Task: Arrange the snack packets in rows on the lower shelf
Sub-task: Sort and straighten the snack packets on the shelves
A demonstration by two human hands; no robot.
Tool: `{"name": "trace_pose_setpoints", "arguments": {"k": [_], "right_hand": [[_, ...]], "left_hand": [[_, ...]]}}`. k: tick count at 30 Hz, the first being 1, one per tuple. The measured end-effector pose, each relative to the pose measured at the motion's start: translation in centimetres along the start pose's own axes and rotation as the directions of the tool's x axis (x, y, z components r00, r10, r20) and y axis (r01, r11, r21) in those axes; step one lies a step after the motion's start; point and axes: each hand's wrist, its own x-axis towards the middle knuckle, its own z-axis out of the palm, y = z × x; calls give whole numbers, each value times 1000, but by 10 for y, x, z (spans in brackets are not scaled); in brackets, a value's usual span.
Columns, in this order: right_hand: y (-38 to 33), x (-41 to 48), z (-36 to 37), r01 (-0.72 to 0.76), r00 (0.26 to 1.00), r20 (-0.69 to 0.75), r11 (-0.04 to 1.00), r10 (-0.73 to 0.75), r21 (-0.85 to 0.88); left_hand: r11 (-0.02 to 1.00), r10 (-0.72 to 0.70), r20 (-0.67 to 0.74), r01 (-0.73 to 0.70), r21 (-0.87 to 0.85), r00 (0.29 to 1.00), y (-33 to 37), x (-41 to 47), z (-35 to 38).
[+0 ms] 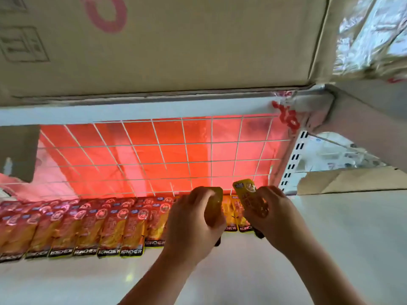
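Along the back edge of the lower shelf (330,238): red snack packets (110,230) lie flat in overlapping rows from the left side to about the middle, their black printed ends towards the front edge.
Orange packets (231,214): two or so lie flat next to the red rows, at the back edge, seen between the two hands.
Left hand (193,219): fingers curled round a yellow packet (217,199), held upright just above the end of the red rows; the hand covers most of it.
Right hand (275,214): pinches a second yellow packet (244,190) by its lower part, its top tilted up towards the back, over the orange packets.
Front and right of the shelf: bare white surface.
Wire grid (167,150): stands along the back edge directly behind the packets and both hands, closing off the rear.
Red panel (141,137): glows behind the grid.
Upper shelf edge (132,111): a pale strip running across low above the hands.
Cardboard box (176,45): sits on the upper shelf and fills the top of the view.
Foil wrapping (374,34): crinkled, at the upper right beside the box.
Slotted upright (295,159): at the back right corner.
Cardboard flap (352,181): torn, juts in at the right edge near the right hand.
Cardboard piece (17,150): hangs at the far left above the rows.
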Motion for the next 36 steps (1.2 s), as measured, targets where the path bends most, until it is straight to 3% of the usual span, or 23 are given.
{"name": "trace_pose_setpoints", "arguments": {"k": [7,13,31,36], "right_hand": [[49,-22,29,-154,988,11,983,156,-99],[62,-26,38,-225,972,32,958,235,-178],[63,-11,59,-192,980,6,951,199,-243],[59,0,64,-180,982,1,948,187,-262]], "left_hand": [[997,-50,167,40,60,985,-9,-16,68],[996,-13,152,-2,95,988,-12,-17,87],[953,-22,220,-47,301,975,-22,18,115],[957,103,142,-136,254,985,-32,10,112]]}}
